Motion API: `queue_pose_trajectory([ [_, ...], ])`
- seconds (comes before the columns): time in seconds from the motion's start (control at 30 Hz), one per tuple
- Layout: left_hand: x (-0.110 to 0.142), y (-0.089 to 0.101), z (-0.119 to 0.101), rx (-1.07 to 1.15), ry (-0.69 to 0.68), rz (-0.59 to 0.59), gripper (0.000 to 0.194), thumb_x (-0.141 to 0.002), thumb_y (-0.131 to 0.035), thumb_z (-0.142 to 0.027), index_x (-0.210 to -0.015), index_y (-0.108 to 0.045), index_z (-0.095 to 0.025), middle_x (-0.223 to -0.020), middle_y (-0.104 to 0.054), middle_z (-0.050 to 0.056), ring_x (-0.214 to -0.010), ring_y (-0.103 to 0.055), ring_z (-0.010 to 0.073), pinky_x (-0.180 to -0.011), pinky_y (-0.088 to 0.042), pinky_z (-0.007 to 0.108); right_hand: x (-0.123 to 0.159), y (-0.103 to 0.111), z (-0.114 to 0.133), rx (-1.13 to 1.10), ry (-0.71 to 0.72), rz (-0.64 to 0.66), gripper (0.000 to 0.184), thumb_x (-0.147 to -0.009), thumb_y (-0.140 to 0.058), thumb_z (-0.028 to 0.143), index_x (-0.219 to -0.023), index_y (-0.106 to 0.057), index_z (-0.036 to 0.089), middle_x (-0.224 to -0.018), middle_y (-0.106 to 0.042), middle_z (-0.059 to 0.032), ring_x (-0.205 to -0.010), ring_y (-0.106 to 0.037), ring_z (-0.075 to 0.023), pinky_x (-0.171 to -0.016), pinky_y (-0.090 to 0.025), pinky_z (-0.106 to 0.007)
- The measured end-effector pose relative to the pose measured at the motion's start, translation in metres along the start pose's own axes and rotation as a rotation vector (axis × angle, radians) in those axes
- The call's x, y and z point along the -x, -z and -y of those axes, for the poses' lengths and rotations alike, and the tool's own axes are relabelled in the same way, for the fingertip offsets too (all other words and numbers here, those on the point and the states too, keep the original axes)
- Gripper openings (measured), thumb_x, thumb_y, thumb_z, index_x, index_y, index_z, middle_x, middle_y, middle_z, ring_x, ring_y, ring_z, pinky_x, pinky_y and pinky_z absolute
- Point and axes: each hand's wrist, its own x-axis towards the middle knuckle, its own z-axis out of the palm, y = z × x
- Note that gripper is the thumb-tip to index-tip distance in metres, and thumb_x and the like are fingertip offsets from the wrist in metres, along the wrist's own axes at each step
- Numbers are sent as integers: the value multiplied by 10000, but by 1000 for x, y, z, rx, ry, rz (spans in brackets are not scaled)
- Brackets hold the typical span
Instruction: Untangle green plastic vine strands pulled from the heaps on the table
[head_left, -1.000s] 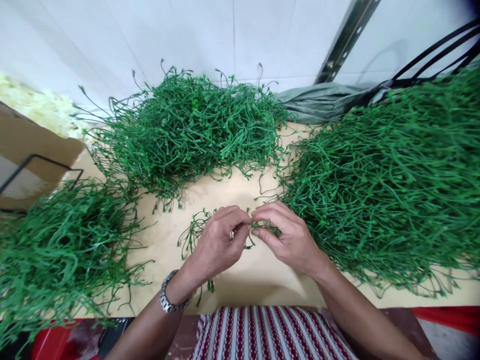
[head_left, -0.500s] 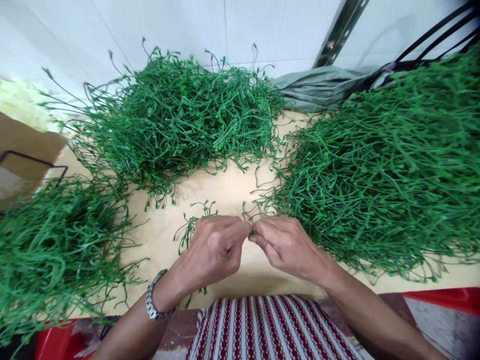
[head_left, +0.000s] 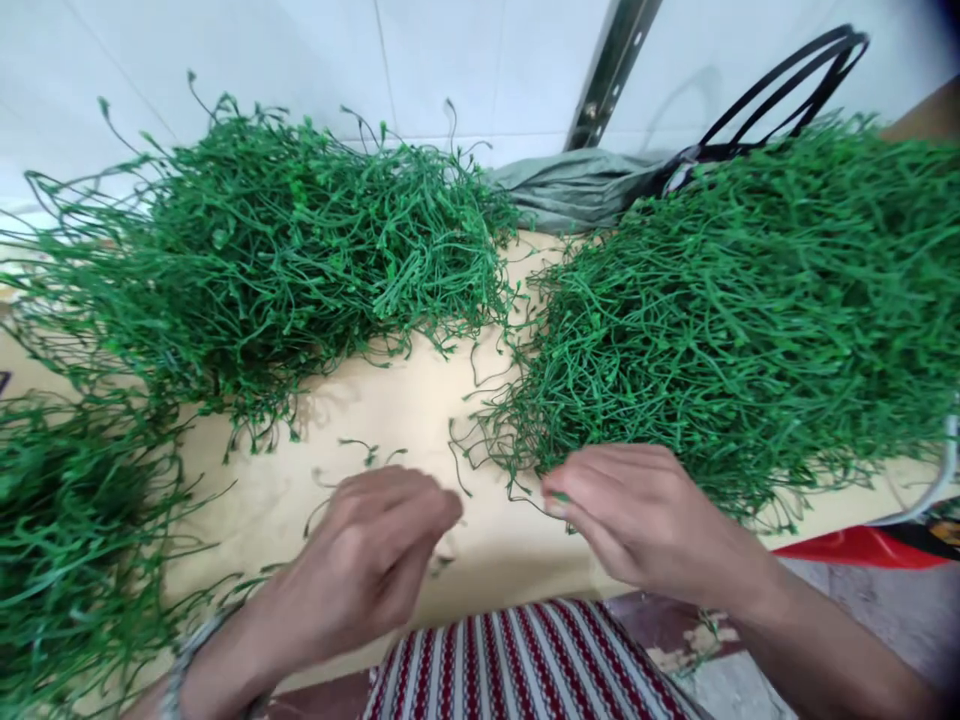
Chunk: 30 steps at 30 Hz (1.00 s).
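Observation:
My left hand (head_left: 367, 560) hovers low over the tan tabletop (head_left: 405, 410), fingers curled together and smeared by motion; a few thin green stems poke out past it. My right hand (head_left: 637, 515) rests at the near edge of the big right-hand pile of green stems (head_left: 735, 300), thumb and fingers pinched on a green stem (head_left: 559, 497). The hands are a short gap apart.
A second pile of green stems (head_left: 277, 250) lies at the back left and a third (head_left: 67, 540) at the near left. A grey-green bag (head_left: 577, 190) with black handles lies by the white tiled wall. Striped red and white cloth (head_left: 517, 670) covers my lap.
The hands, pinched together on one sprig before, have parted: left down and left, right over to the right pile's edge. The view has swung right.

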Motion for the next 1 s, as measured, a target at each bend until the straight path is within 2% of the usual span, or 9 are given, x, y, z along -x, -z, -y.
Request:
queue_pose_trajectory([
  [0.07,-13,-6,4,117,121,74,76,-725,-587,-179,-705,-660,-183,-569,-585,29,-507,-499,126,-480,-374,239,-9,-6,-5,-63,-70,-32,118,-883,-449,203,-847,-558,179,-699,-592,-15,-607,-531,-117,-558,-406,-247],
  [0.17,-26,-17,9,365,342,6,88,-742,-594,-233,-728,-620,-151,-543,-524,-11,-462,-446,82,-428,-332,186,-26,-24,-5,-298,-259,-106,178,-857,-516,244,-1025,-547,196,-807,-588,-15,-629,-538,-100,-529,-416,-206],
  [0.27,-29,-24,14,565,424,21,128,-732,-617,-258,-739,-590,-133,-563,-504,-28,-454,-428,56,-427,-338,165,-41,-43,2,-484,-257,-112,361,-796,-605,271,-1137,-511,200,-1023,-563,-55,-853,-564,-139,-656,-457,-222],
  [0.33,-27,-28,16,626,414,-5,130,-734,-622,-252,-738,-583,-128,-592,-511,-23,-468,-423,50,-441,-350,162,-47,-55,6,-562,-220,-89,324,-788,-614,247,-1097,-534,193,-1005,-586,-46,-891,-564,-147,-728,-452,-238],
  [0.43,-21,-31,17,659,368,-52,111,-743,-613,-224,-798,-575,-135,-657,-545,-6,-510,-439,56,-464,-366,166,-48,-65,9,-632,-262,-50,246,-812,-576,202,-1056,-541,193,-844,-626,-5,-750,-579,-124,-691,-444,-235],
  [0.5,-18,-32,14,634,338,-42,127,-744,-597,-185,-858,-564,-140,-706,-561,7,-583,-488,77,-522,-401,180,-46,-66,9,-635,-295,-40,250,-811,-575,193,-1058,-538,191,-826,-629,-2,-737,-579,-127,-682,-438,-238],
  [0.7,-10,-29,8,254,218,-41,198,-745,-520,-74,-927,-541,-148,-750,-463,-8,-619,-445,80,-558,-378,202,-39,-58,9,-493,-228,-67,65,-814,-562,150,-879,-567,161,-809,-591,-26,-744,-551,-137,-670,-406,-244],
  [0.87,-8,-27,8,31,98,22,123,-749,-507,-42,-771,-584,-135,-799,-480,15,-690,-462,91,-600,-371,210,-38,-58,9,-501,-155,-95,75,-831,-517,112,-864,-559,165,-791,-557,-26,-737,-529,-131,-657,-395,-229],
  [1.0,-10,-27,9,113,170,30,111,-753,-507,-72,-714,-602,-117,-689,-501,6,-639,-465,91,-569,-358,207,-37,-63,6,-550,-172,-90,52,-833,-513,132,-845,-546,170,-783,-548,-15,-730,-522,-126,-654,-389,-222],
])
